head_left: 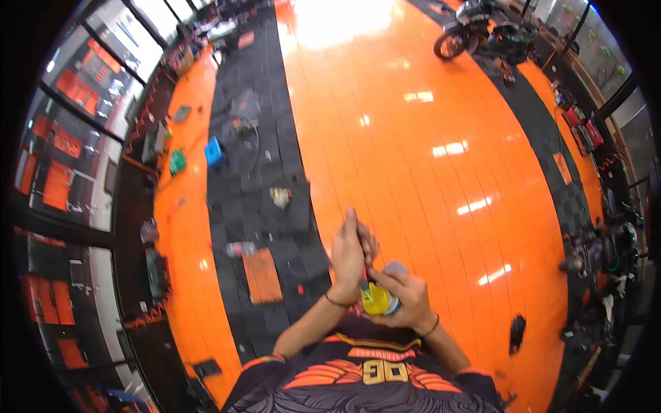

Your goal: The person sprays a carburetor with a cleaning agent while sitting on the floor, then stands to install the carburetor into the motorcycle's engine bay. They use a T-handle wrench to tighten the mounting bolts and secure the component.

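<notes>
My left hand is at the lower middle of the head view, thumb pointing up, fingers curled round something dark and narrow that I cannot make out. Just to its right, my right hand grips a yellow-and-blue can, apparently a spray can, lying tilted against the palm. The top of the can is close by the left hand's fingers and partly hidden by the right hand's fingers. Both forearms come up from my dark, orange-patterned shirt.
An orange floor has dark mat strips holding a blue box, a bottle and an orange square. A motorcycle stands upper right. Workbenches and tools line both sides. A dark object lies lower right.
</notes>
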Tool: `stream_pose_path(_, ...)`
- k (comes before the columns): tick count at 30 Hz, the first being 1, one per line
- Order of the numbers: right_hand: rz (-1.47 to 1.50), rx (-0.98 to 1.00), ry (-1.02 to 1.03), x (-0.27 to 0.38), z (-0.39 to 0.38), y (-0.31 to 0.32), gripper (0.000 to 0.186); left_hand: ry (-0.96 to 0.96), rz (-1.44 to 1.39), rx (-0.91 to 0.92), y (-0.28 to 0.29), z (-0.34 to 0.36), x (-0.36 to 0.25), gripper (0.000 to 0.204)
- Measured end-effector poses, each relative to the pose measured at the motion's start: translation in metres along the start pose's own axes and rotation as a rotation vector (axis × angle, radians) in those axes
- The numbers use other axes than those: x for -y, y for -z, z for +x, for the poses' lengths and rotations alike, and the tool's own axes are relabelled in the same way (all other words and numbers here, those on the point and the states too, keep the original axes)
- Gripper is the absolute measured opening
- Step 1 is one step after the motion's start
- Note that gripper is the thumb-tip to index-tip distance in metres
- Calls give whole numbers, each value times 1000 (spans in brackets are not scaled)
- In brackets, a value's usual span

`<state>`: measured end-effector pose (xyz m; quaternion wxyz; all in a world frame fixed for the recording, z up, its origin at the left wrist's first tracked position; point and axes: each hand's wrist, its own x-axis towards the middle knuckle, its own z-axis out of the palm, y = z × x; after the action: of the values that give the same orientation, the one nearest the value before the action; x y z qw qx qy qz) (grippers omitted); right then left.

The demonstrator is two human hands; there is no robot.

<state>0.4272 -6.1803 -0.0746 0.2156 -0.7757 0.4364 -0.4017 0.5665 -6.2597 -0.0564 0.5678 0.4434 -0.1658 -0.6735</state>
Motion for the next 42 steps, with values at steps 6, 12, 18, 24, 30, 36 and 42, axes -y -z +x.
stream_pose_path(6, 74, -63, -122, -155, 180, 17, 72, -49, 239, 169, -69, 208, -32, 40)
stream_pose_path(12, 67, -17, 35, -311, 379, 41, 67, 79, 50, 245, -153, 419, -73, 33)
stream_pose_path(18, 164, 95, 37, -430, 612, 70, 73, -25, -113, 159, -225, 610, -143, 29)
stream_pose_path(24, 196, 236, 0, -564, 802, 50, 67, -88, -267, 196, -268, 833, -184, 30)
stream_pose_path(30, 319, 103, -87, -688, 992, 47, 68, -27, -164, 223, -358, 1039, -264, 35)
stream_pose_path(36, 410, 164, -123, -798, 1181, 39, 70, -11, -113, 228, -411, 1240, -348, 34)
stream_pose_path(42, 491, 229, 2, -937, 1401, 5, 72, -26, -240, 247, -445, 1465, -415, 30)
